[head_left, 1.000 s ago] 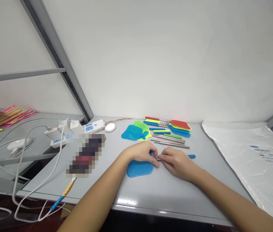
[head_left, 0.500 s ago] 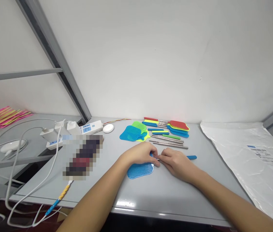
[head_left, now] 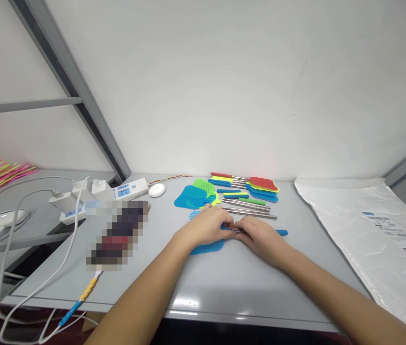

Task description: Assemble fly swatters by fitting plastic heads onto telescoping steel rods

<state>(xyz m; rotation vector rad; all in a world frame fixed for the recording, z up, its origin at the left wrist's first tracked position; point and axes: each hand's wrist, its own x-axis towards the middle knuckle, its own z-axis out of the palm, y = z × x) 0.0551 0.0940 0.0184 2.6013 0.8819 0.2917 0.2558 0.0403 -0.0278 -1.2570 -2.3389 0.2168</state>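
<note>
My left hand (head_left: 207, 226) is closed around the neck of a blue fly swatter head (head_left: 208, 248), whose mesh shows on both sides of the hand. My right hand (head_left: 260, 237) pinches the thin metal rod (head_left: 237, 231) right beside it, and a blue handle (head_left: 282, 233) sticks out past that hand to the right. My fingers cover the place where rod and head meet. Just behind the hands lie loose metal rods (head_left: 253, 212), blue, yellow and green handles (head_left: 254, 201), and a pile of blue and green swatter heads (head_left: 191, 197).
Whole fly swatters, the top one red (head_left: 263, 183), are stacked near the wall. A white plastic mailer (head_left: 364, 239) covers the right side. At left are a power strip (head_left: 131, 189), a round white object (head_left: 157, 190), a blurred-out item (head_left: 120, 235) and white cables (head_left: 69, 254).
The swatter head has turned in my left hand, so its mesh now shows behind the hand as well as in front. My hands stay close together. The view has shifted slightly.
</note>
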